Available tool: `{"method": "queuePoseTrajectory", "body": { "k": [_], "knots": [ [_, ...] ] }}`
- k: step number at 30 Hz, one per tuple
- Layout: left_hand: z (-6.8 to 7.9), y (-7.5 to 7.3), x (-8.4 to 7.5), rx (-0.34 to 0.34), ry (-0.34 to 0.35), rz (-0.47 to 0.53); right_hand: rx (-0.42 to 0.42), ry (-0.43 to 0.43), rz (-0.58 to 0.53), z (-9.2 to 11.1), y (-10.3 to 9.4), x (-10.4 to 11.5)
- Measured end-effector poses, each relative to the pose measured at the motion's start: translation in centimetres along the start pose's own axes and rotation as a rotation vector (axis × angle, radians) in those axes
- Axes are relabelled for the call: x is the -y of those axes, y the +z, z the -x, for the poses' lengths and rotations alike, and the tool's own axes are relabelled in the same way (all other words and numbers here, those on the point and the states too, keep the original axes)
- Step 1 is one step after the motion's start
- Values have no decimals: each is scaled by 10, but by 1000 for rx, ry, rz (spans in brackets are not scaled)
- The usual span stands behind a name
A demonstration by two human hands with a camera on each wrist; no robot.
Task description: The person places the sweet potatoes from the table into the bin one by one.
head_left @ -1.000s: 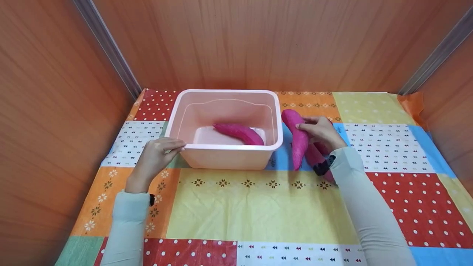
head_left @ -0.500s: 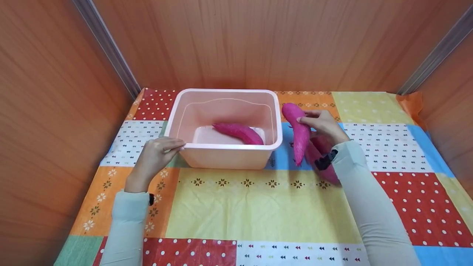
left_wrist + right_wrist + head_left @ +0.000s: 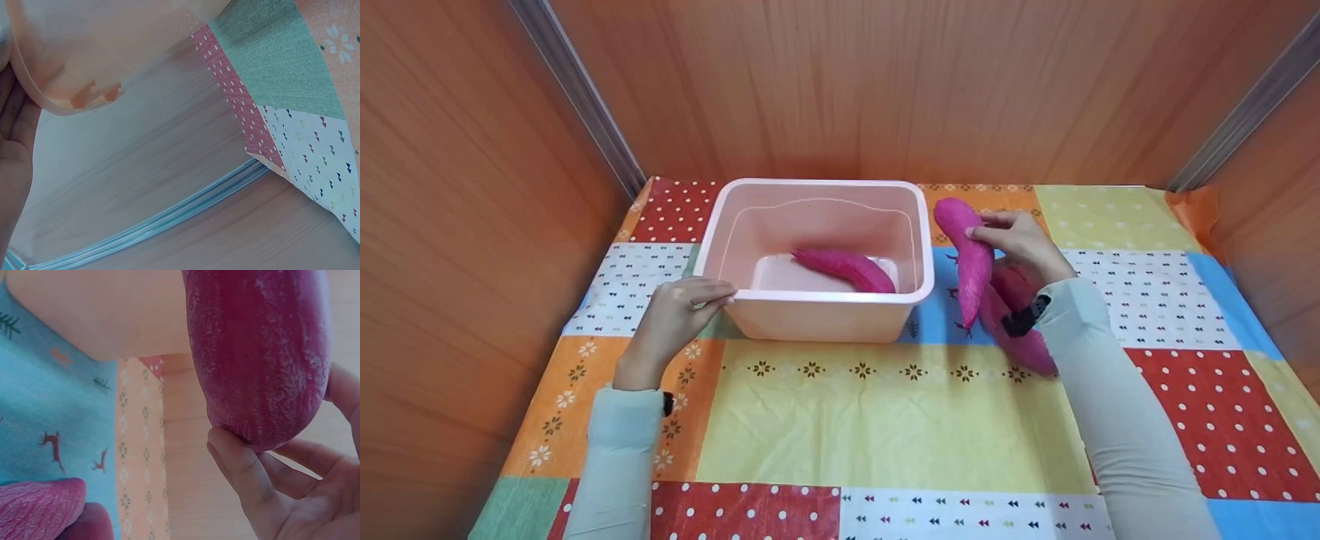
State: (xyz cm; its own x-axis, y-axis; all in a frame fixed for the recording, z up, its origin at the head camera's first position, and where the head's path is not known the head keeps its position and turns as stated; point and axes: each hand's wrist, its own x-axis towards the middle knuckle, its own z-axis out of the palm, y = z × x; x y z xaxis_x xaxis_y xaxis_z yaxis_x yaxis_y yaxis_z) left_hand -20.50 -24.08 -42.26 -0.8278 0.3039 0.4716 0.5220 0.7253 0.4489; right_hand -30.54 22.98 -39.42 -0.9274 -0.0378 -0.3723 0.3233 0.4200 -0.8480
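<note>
One yam (image 3: 973, 262) is in R hand (image 3: 1024, 240), thumb & fingers pinching its fat upper part from approx 2 o'clock. Its long axis runs 11ish to 6, crosswise to bin (image 3: 817, 322), which lies at 9 o'clock, rim just beside. R hand's nearer that yam; L hand (image 3: 671, 315) pinches bin rim at its 8 o'clock corner. Second yam (image 3: 844, 270) lies in bin, axis 10 to 4. Third yam (image 3: 1027, 349) & fourth yam (image 3: 1011, 285) lie 4-5 o'clock from held one, partly hidden.
</note>
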Motion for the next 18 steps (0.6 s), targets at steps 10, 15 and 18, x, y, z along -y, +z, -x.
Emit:
{"method": "queuePoseTrajectory", "body": {
  "k": [10, 15, 18],
  "knots": [
    [1, 0, -1, -3, -6, 12, -8, -7, 19, 1, -3, 8],
    [1, 1, 0, -20, 17, -1, -8, -45, 45, 1, -3, 12],
    [0, 2, 1, -26, 27, -13, -9, -64, 56, 2, -4, 15]
  ]
}}
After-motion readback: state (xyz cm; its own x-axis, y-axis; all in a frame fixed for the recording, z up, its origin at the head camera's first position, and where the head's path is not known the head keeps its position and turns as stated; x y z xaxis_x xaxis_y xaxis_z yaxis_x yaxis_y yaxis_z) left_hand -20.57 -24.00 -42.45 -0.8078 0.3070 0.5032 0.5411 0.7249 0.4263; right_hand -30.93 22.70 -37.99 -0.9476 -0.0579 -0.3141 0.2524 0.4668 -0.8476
